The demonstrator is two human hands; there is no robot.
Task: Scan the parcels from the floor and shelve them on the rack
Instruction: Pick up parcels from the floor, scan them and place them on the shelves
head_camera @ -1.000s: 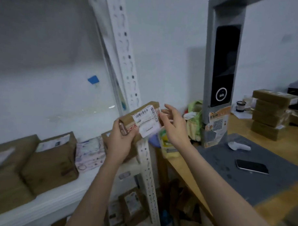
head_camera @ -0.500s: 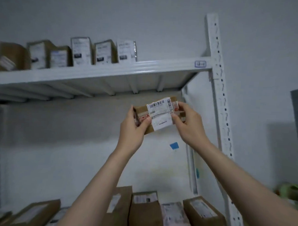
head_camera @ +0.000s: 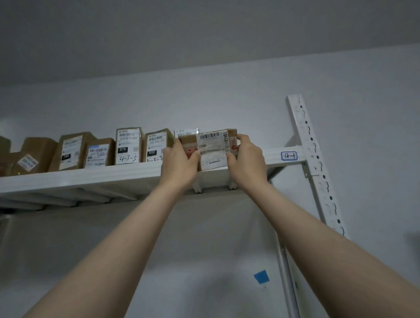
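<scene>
A small brown cardboard parcel (head_camera: 210, 148) with a white barcode label is at the front edge of the top white rack shelf (head_camera: 84, 178). My left hand (head_camera: 180, 163) grips its left end and my right hand (head_camera: 247, 161) grips its right end, both arms raised overhead. The parcel's lower part sits behind my fingers. A white-labelled parcel (head_camera: 185, 131) stands just behind it.
Several labelled brown parcels (head_camera: 128, 146) stand in a row along the shelf to the left. The shelf's right end carries a "4-1" tag (head_camera: 289, 156) beside the perforated white upright post (head_camera: 311, 162). A blue tape mark (head_camera: 261, 276) is on the wall below.
Both hands lifted the parcel from chest height up to the top shelf edge. My view swung from the desk and lower shelf up to the top shelf.
</scene>
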